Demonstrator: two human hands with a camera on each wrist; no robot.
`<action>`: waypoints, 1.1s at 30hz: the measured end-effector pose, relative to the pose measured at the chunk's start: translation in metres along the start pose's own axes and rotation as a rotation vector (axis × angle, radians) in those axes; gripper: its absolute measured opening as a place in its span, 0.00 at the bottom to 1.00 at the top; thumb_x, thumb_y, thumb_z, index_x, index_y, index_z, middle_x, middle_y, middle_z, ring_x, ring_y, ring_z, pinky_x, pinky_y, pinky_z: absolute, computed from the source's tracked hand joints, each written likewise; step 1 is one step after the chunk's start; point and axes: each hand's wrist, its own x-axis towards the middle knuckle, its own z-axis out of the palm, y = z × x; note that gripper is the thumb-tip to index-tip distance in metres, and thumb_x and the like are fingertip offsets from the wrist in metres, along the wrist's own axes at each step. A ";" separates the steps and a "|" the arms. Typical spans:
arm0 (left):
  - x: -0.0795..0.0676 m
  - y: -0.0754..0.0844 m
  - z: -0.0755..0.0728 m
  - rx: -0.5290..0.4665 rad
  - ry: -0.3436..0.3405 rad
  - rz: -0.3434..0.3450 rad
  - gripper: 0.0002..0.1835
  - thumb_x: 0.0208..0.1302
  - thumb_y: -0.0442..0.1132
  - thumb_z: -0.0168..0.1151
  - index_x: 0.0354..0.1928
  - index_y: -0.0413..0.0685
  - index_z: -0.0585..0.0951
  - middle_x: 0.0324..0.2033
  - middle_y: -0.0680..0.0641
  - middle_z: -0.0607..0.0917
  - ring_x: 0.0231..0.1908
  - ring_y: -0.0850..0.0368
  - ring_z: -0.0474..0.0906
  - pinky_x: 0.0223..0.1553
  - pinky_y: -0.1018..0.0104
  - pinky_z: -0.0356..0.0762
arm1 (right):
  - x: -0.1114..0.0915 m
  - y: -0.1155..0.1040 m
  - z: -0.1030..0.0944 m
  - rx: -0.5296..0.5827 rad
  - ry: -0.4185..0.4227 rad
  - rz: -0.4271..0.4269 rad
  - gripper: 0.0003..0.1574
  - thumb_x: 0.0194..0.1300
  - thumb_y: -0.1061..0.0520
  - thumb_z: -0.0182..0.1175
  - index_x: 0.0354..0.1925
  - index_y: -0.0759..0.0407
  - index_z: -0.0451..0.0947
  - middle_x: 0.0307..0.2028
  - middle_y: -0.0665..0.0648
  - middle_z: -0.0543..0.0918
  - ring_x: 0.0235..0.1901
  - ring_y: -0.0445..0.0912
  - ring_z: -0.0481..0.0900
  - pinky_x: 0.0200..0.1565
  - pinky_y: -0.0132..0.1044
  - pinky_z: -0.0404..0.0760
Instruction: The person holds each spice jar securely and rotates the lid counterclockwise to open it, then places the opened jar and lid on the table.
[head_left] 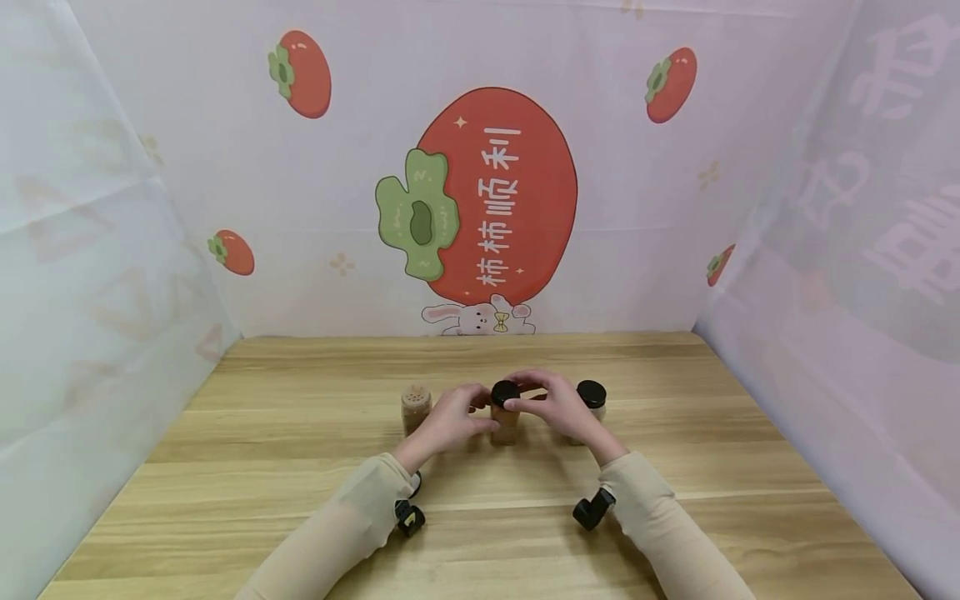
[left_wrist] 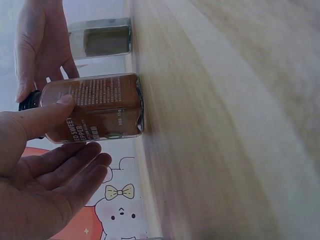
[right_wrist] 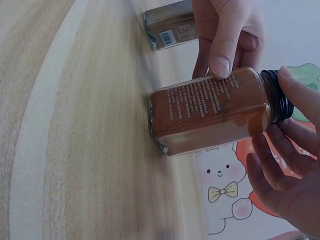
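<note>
A spice jar of reddish-brown powder (head_left: 505,427) stands upright on the table between the hands; printed text covers its side in the left wrist view. My left hand (head_left: 448,419) holds the jar's body, thumb on the near side and fingers (left_wrist: 82,172) behind. The right hand (head_left: 558,408) grips its black screw cap (right_wrist: 280,97) between thumb and fingers; the cap sits on the jar's neck. To the left is another jar (head_left: 416,400) with a perforated shaker top showing, partly behind the left hand. A third jar with a black cap (head_left: 592,393) stands behind the right wrist.
The wooden table (head_left: 480,542) runs back to a white cloth wall (head_left: 337,192) with printed persimmons; cloth also encloses both sides. A small round black-edged thing (head_left: 416,483) shows beside the left cuff, mostly hidden. A black camera (head_left: 594,508) is worn at the right wrist.
</note>
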 end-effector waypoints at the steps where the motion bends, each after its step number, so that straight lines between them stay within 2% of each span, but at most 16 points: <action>1: 0.000 0.000 0.000 -0.001 0.001 0.002 0.19 0.55 0.42 0.69 0.49 0.46 0.80 0.46 0.46 0.83 0.48 0.51 0.79 0.51 0.55 0.77 | 0.000 0.000 0.000 0.000 -0.002 0.001 0.26 0.55 0.49 0.69 0.52 0.52 0.79 0.48 0.54 0.83 0.51 0.50 0.78 0.51 0.49 0.80; 4: 0.000 -0.001 0.000 -0.004 0.002 0.001 0.19 0.55 0.42 0.69 0.49 0.46 0.80 0.47 0.46 0.83 0.48 0.51 0.79 0.52 0.55 0.77 | -0.001 -0.005 0.001 -0.003 -0.011 0.005 0.26 0.57 0.53 0.68 0.54 0.57 0.77 0.50 0.58 0.82 0.52 0.54 0.77 0.52 0.53 0.78; 8: 0.000 -0.001 0.001 -0.013 0.001 0.000 0.19 0.55 0.42 0.69 0.49 0.46 0.80 0.47 0.46 0.83 0.48 0.50 0.79 0.52 0.55 0.77 | -0.007 -0.023 -0.003 -0.009 -0.043 0.004 0.27 0.59 0.55 0.66 0.55 0.62 0.76 0.51 0.61 0.81 0.53 0.56 0.76 0.53 0.54 0.77; 11: -0.001 -0.001 0.001 -0.013 0.001 0.002 0.19 0.54 0.41 0.70 0.48 0.45 0.80 0.46 0.46 0.83 0.48 0.50 0.79 0.52 0.55 0.77 | -0.012 -0.035 -0.008 -0.014 -0.074 -0.017 0.26 0.60 0.56 0.65 0.56 0.63 0.75 0.51 0.62 0.81 0.53 0.56 0.76 0.53 0.53 0.78; 14: -0.001 -0.001 0.001 -0.006 -0.001 0.010 0.19 0.54 0.41 0.70 0.48 0.44 0.80 0.46 0.46 0.84 0.48 0.49 0.79 0.51 0.55 0.77 | -0.013 -0.038 -0.011 -0.019 -0.100 -0.042 0.25 0.62 0.57 0.63 0.56 0.63 0.75 0.53 0.61 0.80 0.53 0.57 0.76 0.53 0.53 0.78; 18: -0.002 -0.001 0.001 -0.009 -0.008 0.012 0.19 0.55 0.40 0.69 0.48 0.44 0.80 0.46 0.45 0.83 0.48 0.48 0.79 0.52 0.55 0.77 | -0.011 -0.033 -0.012 -0.012 -0.136 -0.063 0.25 0.63 0.57 0.62 0.57 0.63 0.74 0.55 0.62 0.79 0.55 0.58 0.75 0.54 0.54 0.77; 22: -0.001 -0.002 0.002 -0.014 -0.013 0.002 0.19 0.56 0.41 0.68 0.50 0.44 0.79 0.48 0.45 0.83 0.50 0.47 0.78 0.53 0.54 0.76 | -0.005 -0.015 -0.010 -0.024 -0.157 -0.075 0.24 0.64 0.57 0.61 0.58 0.61 0.74 0.57 0.61 0.77 0.56 0.59 0.74 0.55 0.56 0.75; 26: -0.002 -0.002 0.002 -0.004 -0.016 0.003 0.19 0.56 0.41 0.68 0.50 0.45 0.79 0.48 0.45 0.83 0.50 0.48 0.78 0.53 0.54 0.76 | 0.000 -0.001 -0.010 -0.061 -0.170 -0.092 0.25 0.64 0.53 0.61 0.59 0.55 0.74 0.58 0.58 0.76 0.57 0.56 0.74 0.56 0.59 0.73; 33: -0.002 -0.002 0.003 0.004 -0.011 0.004 0.20 0.56 0.41 0.68 0.50 0.44 0.79 0.48 0.45 0.83 0.50 0.47 0.78 0.53 0.54 0.76 | 0.001 0.002 -0.013 -0.075 -0.204 -0.114 0.24 0.64 0.47 0.60 0.59 0.46 0.74 0.58 0.51 0.76 0.56 0.50 0.74 0.58 0.60 0.70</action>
